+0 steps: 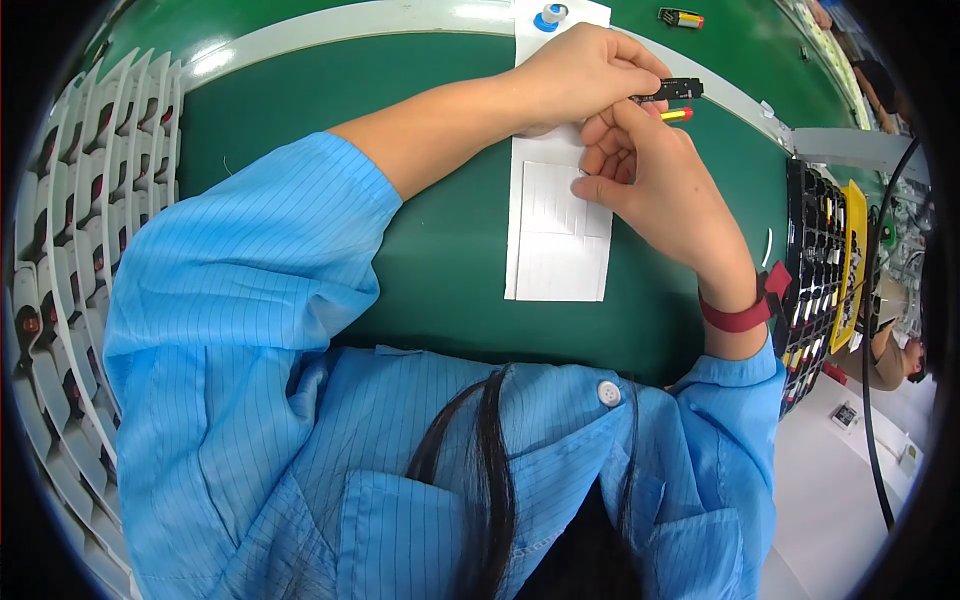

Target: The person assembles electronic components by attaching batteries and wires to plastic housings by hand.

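Observation:
My left hand (588, 78) is closed on a narrow black circuit board (684, 89) near the far edge of the green mat. Just below it, my right hand (665, 175) has its fingers curled up against the left fingertips, its thumb lower and apart. What the right fingers hold, if anything, is hidden. A small yellow cylinder with a red end (678, 115) sticks out beyond the right knuckles, under the board; whether the two are joined I cannot tell. Beneath the hands lies a white card (560, 270) with a lined panel on it.
Stacked white trays (75, 250) with dark and red parts stand at the left. On the right, a black tray (808, 270) holds several yellow-and-red parts beside a yellow bin (853, 260). A blue-and-white bottle (549, 17) and another board piece (681, 18) lie beyond the white bar.

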Demonstrator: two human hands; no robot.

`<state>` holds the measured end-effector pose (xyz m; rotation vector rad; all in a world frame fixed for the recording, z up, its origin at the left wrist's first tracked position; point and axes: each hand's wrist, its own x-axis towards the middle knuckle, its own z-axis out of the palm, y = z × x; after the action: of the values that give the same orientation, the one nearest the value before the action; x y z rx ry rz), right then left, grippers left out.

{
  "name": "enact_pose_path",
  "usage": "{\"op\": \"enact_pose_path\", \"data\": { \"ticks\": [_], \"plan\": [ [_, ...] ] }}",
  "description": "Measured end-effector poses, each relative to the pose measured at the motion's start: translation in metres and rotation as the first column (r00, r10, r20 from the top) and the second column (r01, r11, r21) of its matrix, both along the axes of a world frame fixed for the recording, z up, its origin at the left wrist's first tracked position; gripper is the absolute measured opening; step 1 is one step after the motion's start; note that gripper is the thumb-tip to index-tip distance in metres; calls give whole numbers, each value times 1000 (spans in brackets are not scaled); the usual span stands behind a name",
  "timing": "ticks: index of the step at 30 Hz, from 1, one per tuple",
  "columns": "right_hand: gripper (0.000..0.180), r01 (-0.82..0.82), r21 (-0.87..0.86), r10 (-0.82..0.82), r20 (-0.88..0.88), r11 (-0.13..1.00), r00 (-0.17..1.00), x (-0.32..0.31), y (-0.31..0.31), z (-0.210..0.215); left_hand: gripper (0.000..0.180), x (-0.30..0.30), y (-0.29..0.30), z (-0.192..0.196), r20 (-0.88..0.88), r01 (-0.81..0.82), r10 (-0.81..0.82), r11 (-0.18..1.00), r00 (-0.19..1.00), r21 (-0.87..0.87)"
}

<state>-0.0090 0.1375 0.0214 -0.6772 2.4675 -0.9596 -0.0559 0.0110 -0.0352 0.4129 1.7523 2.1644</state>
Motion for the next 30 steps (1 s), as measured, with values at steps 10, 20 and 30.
{"op": "enact_pose_path", "data": {
  "ticks": [10, 20, 30],
  "plan": [
    [20, -214, -339, -49, -625, 916, 779, 66, 38, 13, 28, 0, -6, 4, 85, 66, -67, 998, 994, 11],
    [19, 543, -733, -362, 415, 410, 835, -31, 61, -29, 32, -5, -4, 6, 209, 159, -190, 975, 959, 159],
    [20, 519, -748, -411, 354, 415, 840, -34, 62, -37, 32, -5, -6, 8, 205, 152, -173, 982, 963, 113]
  ]
}}
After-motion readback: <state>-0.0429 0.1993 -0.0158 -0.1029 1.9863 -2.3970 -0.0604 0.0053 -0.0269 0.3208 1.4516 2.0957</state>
